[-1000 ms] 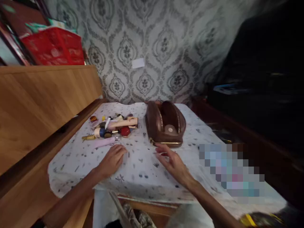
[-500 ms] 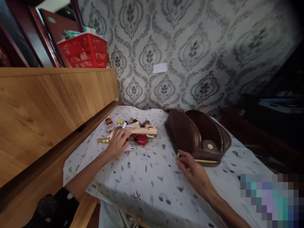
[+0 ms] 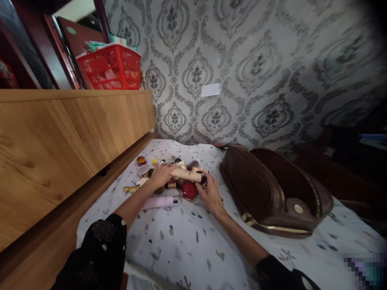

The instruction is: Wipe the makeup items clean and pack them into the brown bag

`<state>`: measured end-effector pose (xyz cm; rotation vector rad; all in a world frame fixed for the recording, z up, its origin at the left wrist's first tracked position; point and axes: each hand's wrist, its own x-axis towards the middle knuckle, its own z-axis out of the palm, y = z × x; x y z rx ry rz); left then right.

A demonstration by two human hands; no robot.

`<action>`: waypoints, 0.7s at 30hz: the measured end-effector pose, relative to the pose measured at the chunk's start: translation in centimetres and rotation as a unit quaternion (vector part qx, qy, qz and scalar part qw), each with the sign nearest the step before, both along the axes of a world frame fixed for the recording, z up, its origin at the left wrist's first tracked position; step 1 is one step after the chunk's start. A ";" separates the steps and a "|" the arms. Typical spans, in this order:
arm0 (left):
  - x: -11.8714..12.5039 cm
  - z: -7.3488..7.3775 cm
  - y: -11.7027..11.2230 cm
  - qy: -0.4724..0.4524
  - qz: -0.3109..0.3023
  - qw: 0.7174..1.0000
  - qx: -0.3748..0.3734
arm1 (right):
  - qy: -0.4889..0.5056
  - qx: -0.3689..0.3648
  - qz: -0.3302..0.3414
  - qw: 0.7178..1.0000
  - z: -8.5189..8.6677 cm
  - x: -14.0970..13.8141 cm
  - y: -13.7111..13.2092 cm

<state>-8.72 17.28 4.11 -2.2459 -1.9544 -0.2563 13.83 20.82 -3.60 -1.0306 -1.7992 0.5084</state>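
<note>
A peach-coloured cosmetic tube with a black cap end lies across the pile of make-up. My left hand is closed on its left end. At the cap end, my right hand has thumb and fingers on either side of the tube. Just below the tube sits a red hexagonal case. A pale pink tube with a silvery cap rests in front of my left hand. A gold stick pokes out at the left, and a small amber jar stands behind.
To the right, a brown toiletry bag stands unzipped on the patterned white cloth. A wooden cabinet side borders the left, with a red basket on top. Patterned wallpaper closes off the back.
My right hand has left the bag's front corner and moved left to the peach tube's cap end. The peach tube now tilts down to the right. The pale pink tube shows more fully.
</note>
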 end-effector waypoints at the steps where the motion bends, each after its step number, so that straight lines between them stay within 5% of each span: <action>1: -0.8 0.3 0.5 -0.003 0.012 1.000 -0.004 | 0.002 0.002 -0.007 1.000 -0.6 0.0 0.1; 10: -7.6 0.7 5.3 -0.029 0.114 0.993 -0.030 | 0.023 -0.039 -0.010 0.999 -2.4 0.8 -0.2; 16: -12.9 0.2 5.4 -0.033 0.224 0.974 -0.033 | 0.021 -0.053 -0.014 0.998 -1.7 0.8 -0.6; 21: -15.0 1.2 5.1 -0.044 0.229 0.971 -0.047 | -0.018 -0.038 -0.033 0.999 -1.5 0.6 -0.7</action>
